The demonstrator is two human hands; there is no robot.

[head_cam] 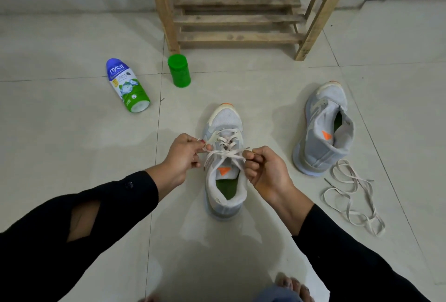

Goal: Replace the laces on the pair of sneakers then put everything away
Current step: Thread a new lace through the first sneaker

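"nycil" reads clearly in white on the blue top of the bottle (126, 85) lying on its side on the tiled floor (72, 132), though the smaller print on its green-and-white label is too fine to read. A green container (179, 71) stands upright just beside a leg of the wooden rack (237, 21), whose top is cut off by the frame. Bare toes (292, 287) peek in at the bottom edge, half out of shot. Now the action: the centre sneaker (225, 168) sits toe-away between both hands, its lace (226, 150) criss-crossed through the eyelets. The left hand (183, 156) pinches one end and the right hand (263, 171) pinches the other, fingers curled, strands crossing above the orange-marked tongue. Off to the right lies the second sneaker (324, 130), unlaced, with a loose lace (352, 195) tangled just beside its heel.
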